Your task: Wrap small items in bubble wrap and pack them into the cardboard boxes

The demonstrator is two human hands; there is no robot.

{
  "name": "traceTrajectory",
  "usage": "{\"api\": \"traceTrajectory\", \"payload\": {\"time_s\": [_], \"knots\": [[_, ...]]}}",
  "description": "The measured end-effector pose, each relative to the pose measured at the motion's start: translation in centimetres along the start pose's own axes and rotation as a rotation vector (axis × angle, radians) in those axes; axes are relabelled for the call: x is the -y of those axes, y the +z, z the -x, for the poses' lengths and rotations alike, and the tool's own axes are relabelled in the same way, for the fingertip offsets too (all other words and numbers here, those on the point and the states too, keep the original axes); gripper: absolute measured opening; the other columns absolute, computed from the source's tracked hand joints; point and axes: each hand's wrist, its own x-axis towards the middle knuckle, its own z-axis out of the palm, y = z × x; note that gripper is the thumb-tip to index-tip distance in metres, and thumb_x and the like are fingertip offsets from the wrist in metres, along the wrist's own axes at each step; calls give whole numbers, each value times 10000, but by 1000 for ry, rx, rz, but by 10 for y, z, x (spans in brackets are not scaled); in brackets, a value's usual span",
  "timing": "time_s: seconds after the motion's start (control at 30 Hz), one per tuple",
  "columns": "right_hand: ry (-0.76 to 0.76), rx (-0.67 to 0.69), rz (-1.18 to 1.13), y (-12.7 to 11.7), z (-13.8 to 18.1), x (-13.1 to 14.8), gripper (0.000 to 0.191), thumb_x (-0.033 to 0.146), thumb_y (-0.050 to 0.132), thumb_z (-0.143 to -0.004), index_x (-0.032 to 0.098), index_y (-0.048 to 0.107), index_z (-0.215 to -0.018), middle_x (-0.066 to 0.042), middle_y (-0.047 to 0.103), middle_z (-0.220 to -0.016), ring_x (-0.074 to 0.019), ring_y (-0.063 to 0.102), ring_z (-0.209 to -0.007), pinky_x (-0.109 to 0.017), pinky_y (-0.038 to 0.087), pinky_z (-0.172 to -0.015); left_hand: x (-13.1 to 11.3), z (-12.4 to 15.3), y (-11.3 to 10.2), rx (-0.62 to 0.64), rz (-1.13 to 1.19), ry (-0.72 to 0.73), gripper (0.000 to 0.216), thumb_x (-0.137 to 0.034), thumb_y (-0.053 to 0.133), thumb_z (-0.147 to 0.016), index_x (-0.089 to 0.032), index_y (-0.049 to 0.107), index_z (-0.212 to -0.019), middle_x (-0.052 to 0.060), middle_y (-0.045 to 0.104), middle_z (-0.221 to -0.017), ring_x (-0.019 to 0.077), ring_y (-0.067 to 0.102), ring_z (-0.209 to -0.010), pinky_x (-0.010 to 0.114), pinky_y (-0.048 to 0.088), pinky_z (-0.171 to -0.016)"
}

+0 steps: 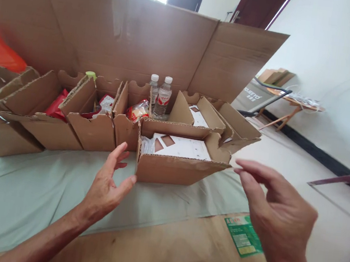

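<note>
An open-topped cardboard box [182, 172] stands crosswise on the pale green cloth, in front of a row of similar boxes. Inside it lie a white carton [185, 148] with diamond-shaped cut-outs and some clear plastic wrap [147, 145]. At its left end is my left hand [107, 188], fingers apart, the thumb tip close to the box's lower corner; whether it touches I cannot tell. My right hand [275, 207] hovers just off the right corner, with thumb and fingers stretched forward and nothing visible between them.
Behind stand more cardboard boxes [92, 131] holding packets, and two clear bottles [163, 97] with white caps. A tall cardboard panel [126, 31] rises at the back. An orange item [1, 52] is at far left. A green label [243, 235] lies on the wooden board [160, 248] in front.
</note>
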Motion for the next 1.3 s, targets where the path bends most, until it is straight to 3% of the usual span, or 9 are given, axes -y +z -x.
{"api": "traceTrajectory", "payload": {"time_s": [0.17, 0.33, 0.53, 0.67, 0.8, 0.9, 1.0, 1.2, 1.3], "knots": [[264, 212, -248, 38, 28, -66, 662, 615, 725, -805, 216, 585, -1314, -147, 679, -1320, -335, 676, -1158, -483, 577, -878, 6, -17, 22, 145, 70, -34, 912, -327, 680, -868, -238, 199, -1638, 186, 312, -1691, 362, 367, -1532, 575, 425, -1174], [260, 238, -293, 56, 45, -56, 524, 640, 659, -844, 188, 629, -1107, -135, 746, -1033, -311, 711, -930, -470, 573, -836, -2, 0, 40, 155, 75, 18, 970, -297, 639, -886, -224, 67, -1667, 183, 166, -1744, 367, 249, -1586, 614, 296, -1244], [194, 256, -255, 36, 119, 11, 428, 520, 633, -943, 255, 641, -1279, -120, 742, -1121, -347, 696, -1051, -459, 583, -868, -7, 106, -26, -80, -127, -77, 780, -384, 638, -948, -322, 276, -1636, 59, 377, -1682, 354, 270, -1583, 555, 262, -1296], [77, 424, -453, 70, 92, 64, 466, 497, 564, -976, 252, 577, -1372, -124, 681, -1302, -330, 657, -1155, -448, 581, -898, -22, 99, -67, -309, -190, -226, 719, -450, 672, -946, -305, 373, -1583, 100, 511, -1570, 399, 461, -1465, 645, 299, -1253], [122, 246, -431, 60, 70, 55, 357, 484, 565, -975, 224, 618, -1214, -114, 706, -1128, -305, 670, -1025, -433, 567, -859, -35, 70, -41, -207, -112, 28, 800, -359, 654, -953, -260, 251, -1637, 143, 453, -1618, 362, 473, -1471, 575, 378, -1232], [161, 53, -283, 27, 103, 16, 323, 453, 631, -961, 237, 624, -1201, -115, 694, -1124, -337, 644, -1109, -480, 518, -972, -33, 76, -12, -24, -102, 105, 871, -245, 600, -958, -292, 109, -1675, 100, 339, -1700, 315, 316, -1570, 511, 326, -1273], [169, 125, -178, 10, 139, -18, 397, 491, 698, -903, 232, 643, -1199, -130, 696, -1111, -374, 658, -1080, -529, 519, -982, -25, 88, 5, 19, -70, 82, 866, -209, 567, -962, -329, 87, -1673, 72, 303, -1719, 302, 286, -1582, 509, 346, -1264], [228, 211, -451, 50, 121, -40, 493, 530, 608, -971, 252, 543, -1373, -149, 645, -1333, -348, 592, -1289, -515, 486, -1082, -10, 109, 21, -27, -90, 31, 848, -230, 553, -975, -334, 87, -1676, 71, 209, -1749, 341, 195, -1603, 577, 259, -1288], [176, 232, -555, 77, 87, -43, 551, 595, 509, -1006, 258, 489, -1442, -149, 578, -1461, -315, 543, -1373, -492, 456, -1135, -11, 122, 31, 2, -95, 11, 999, -265, 681, -903, -384, 59, -1676, 53, 217, -1745, 369, 194, -1598, 566, 404, -1233]]}}
